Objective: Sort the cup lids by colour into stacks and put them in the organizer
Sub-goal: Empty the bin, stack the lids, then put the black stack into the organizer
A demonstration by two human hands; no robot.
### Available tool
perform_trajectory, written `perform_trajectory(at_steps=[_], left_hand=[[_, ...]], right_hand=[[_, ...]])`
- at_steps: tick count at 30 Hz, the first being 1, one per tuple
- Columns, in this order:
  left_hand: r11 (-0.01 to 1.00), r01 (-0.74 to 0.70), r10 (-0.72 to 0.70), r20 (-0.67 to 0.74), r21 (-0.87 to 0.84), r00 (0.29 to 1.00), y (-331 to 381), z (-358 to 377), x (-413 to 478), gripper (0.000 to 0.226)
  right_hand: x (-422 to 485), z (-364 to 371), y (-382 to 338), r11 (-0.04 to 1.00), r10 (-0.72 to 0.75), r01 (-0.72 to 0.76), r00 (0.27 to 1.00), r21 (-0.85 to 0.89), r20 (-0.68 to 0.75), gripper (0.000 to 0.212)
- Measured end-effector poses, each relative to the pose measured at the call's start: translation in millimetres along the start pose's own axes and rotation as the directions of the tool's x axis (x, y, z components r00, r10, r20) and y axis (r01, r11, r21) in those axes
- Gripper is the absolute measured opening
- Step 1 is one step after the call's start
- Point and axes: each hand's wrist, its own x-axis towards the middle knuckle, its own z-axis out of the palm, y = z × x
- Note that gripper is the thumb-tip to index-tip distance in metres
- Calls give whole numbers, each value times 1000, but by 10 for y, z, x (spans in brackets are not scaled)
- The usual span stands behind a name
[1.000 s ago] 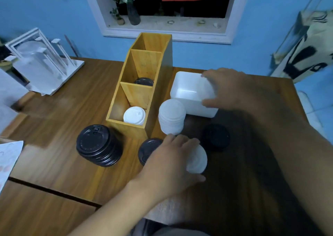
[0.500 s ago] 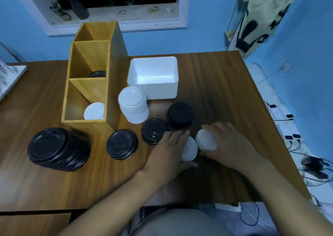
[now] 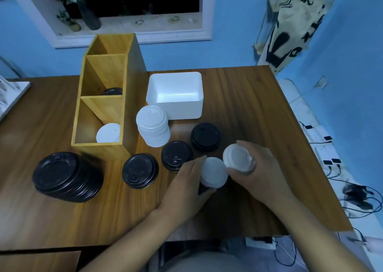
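**Lids half sorted, organizer barely filled**

Lids spread across the wooden table [image 3: 238,89], most not yet in the organizer [image 3: 107,97]. Inside that wooden organizer: one white lid [image 3: 108,133] in the nearest compartment, something dark, probably a black lid [image 3: 113,91], low in the middle compartment, nothing visible in the far one.

Outside it, just to the right: a tall white stack [image 3: 153,126], touching or nearly touching the organizer's side wall. To the front left: a big black stack [image 3: 67,176], leaning a little. Between them, loose near the front: a single black lid [image 3: 140,170], a short black pile [image 3: 176,155], another short black pile [image 3: 205,135]. White bin [image 3: 176,105] behind, apparently emptied.

Left hand [image 3: 186,190] curled round a white lid [image 3: 213,172], fingers grasping its near edge, a dark lid seemingly beneath it. Right hand [image 3: 263,172] gripping a second white lid [image 3: 238,159], turned underside up, thumb and fingers closed on the rim, just beside the first.

By the look of it, roughly midway: sorting well advanced, stacking of strays unfinished. Left to do: joining these two whites to the tall stack, gathering the three loose black groups onto the big stack, then lowering both stacks into their compartments.
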Motion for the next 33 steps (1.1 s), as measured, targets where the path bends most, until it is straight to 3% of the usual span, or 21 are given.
perform_trajectory(at_steps=[3,6,18,23,26,30,33], left_hand=[[996,36,-37,-19,-80,999,21,14,20,87],[992,57,-59,-13,-114,998,5,-10,10,91],[1000,13,-13,67,1,998,-57,-111,-35,85],[969,-108,107,14,222,994,-290,-228,-156,68],[894,-201,222,-6,399,975,-457,-178,-222,56],[808,-284,348,-28,516,937,-500,-159,-243,35],[808,-296,376,-60,509,925,-495,-222,-290,31]], right_hand=[[-13,250,-155,993,-118,119,989,-15,89,77],[-8,444,-137,985,-142,157,973,-68,184,75],[-60,528,-159,869,-241,334,930,-365,277,60],[-60,493,-164,834,-265,368,920,-411,288,66],[-64,509,-160,822,-261,371,919,-431,294,67],[-71,508,-170,818,-256,372,918,-439,302,69],[-71,493,-152,845,-243,364,914,-393,325,74]])
